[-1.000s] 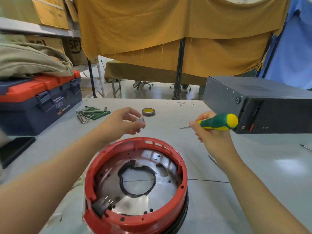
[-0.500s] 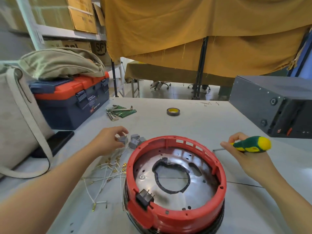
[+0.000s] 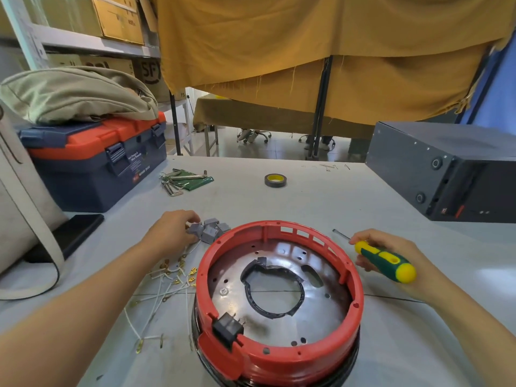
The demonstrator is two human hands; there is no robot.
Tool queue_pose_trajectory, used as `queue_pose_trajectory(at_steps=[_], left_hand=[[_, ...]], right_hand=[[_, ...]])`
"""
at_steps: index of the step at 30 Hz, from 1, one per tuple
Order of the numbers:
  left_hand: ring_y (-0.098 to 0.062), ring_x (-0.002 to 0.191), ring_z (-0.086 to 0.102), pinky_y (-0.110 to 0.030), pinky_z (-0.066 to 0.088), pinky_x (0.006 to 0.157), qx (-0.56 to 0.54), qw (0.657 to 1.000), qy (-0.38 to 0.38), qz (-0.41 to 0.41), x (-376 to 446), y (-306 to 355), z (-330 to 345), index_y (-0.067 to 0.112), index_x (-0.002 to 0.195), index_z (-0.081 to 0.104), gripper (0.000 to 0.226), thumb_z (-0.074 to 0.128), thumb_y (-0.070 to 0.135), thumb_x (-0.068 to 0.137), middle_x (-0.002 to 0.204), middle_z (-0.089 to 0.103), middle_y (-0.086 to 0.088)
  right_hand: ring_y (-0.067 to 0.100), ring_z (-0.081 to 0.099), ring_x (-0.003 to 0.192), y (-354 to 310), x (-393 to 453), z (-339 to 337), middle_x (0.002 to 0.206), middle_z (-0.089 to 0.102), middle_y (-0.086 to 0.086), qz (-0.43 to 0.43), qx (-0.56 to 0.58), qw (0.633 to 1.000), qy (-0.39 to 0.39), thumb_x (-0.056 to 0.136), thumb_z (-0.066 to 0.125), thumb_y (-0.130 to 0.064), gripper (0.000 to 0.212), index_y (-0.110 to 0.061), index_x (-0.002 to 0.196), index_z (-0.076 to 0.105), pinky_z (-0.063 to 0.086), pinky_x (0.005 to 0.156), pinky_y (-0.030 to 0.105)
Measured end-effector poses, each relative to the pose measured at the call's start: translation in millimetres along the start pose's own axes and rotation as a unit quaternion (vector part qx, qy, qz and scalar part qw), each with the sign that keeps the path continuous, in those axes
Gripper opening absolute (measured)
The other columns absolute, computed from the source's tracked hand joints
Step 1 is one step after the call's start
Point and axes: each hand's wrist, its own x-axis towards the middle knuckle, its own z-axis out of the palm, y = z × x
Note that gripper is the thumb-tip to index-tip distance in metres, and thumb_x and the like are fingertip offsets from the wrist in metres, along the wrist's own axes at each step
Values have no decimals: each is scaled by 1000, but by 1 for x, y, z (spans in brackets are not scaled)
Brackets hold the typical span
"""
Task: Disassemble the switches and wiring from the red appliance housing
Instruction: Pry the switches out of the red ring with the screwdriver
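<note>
The round red appliance housing (image 3: 279,356) stands open side up on the table in front of me, with a shiny metal plate inside and a black plug socket (image 3: 227,329) on its near rim. Left of it lies a small heap of grey switches (image 3: 213,230). My left hand (image 3: 171,230) rests at that heap, fingers pinched on one grey switch (image 3: 195,229). Loose white wires with brass terminals (image 3: 167,283) lie spread nearer to me. My right hand (image 3: 391,258) grips a green and yellow screwdriver (image 3: 386,263) right of the housing.
A blue and red toolbox (image 3: 92,166) under a beige bag stands at the back left, with hex keys (image 3: 181,180) beside it. A tape roll (image 3: 275,180) lies mid-table. A dark metal case (image 3: 446,169) fills the right. A black phone (image 3: 75,233) and a bag strap lie left.
My left hand carried a grey switch from above the housing down to the heap at its left. My right hand lowered the screwdriver. My head turned left.
</note>
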Motion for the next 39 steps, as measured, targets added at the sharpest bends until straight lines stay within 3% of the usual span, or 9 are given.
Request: queue_pose_trajectory(at_steps=[2,8,13,18,21,27,32,34,39], left_hand=[[-24,114,53,-36,44,94,19,1000,9,17,-5,7,-3,18,122,57,38,68,21,86,128,55,-5],[-13,104,59,-25,45,89,-100,988,9,118,-32,55,-15,23,117,60,28,61,31,90,119,59,4],[-12,112,55,-22,36,93,-74,985,-51,148,-43,87,-4,32,128,53,37,55,40,92,128,56,11],[-18,127,47,-28,34,105,-55,985,-31,160,-41,98,5,31,133,52,39,50,19,96,137,54,6],[-21,129,45,-30,34,106,-53,985,-32,162,-37,102,7,31,132,54,44,43,7,97,139,52,3],[-21,130,45,-25,31,104,-57,982,-30,176,-32,107,9,29,131,56,45,41,4,97,139,53,2],[-21,129,46,-25,32,103,-63,982,-26,176,-32,107,10,28,130,57,43,41,4,98,138,53,2],[-23,128,47,-27,34,103,-62,982,-24,176,-32,107,11,29,130,57,43,41,5,98,138,54,1],[-24,126,48,-29,36,102,-62,983,-20,173,-30,107,12,30,130,57,43,41,5,98,138,54,2]], right_hand=[[29,66,79,3,1,-2,96,62,27,27,50,998,-2,88,53,15,23,-1,103,63,55,80,40],[27,68,76,5,-3,-2,103,61,27,65,133,989,-9,90,53,10,30,0,118,54,58,77,31],[23,66,73,4,-6,5,95,61,18,63,129,989,-22,90,58,5,32,-4,120,53,57,70,28],[18,55,56,6,-8,7,75,62,12,34,72,996,51,96,51,0,30,-19,118,58,47,51,26],[16,63,63,8,-13,-3,77,65,11,32,57,998,0,92,41,17,45,-15,118,59,51,59,25],[19,67,78,9,-18,-19,83,67,12,119,204,971,-18,97,32,-1,41,-14,104,70,55,70,26],[2,57,58,8,-12,-17,76,62,4,142,21,990,2,96,49,-12,21,-23,93,66,46,57,14],[7,56,59,8,-10,-13,75,64,5,141,-104,984,-17,96,52,-19,12,-28,103,55,46,57,17],[22,58,73,15,-4,1,85,61,10,143,-279,949,27,91,60,-31,32,-23,112,38,43,58,32]])
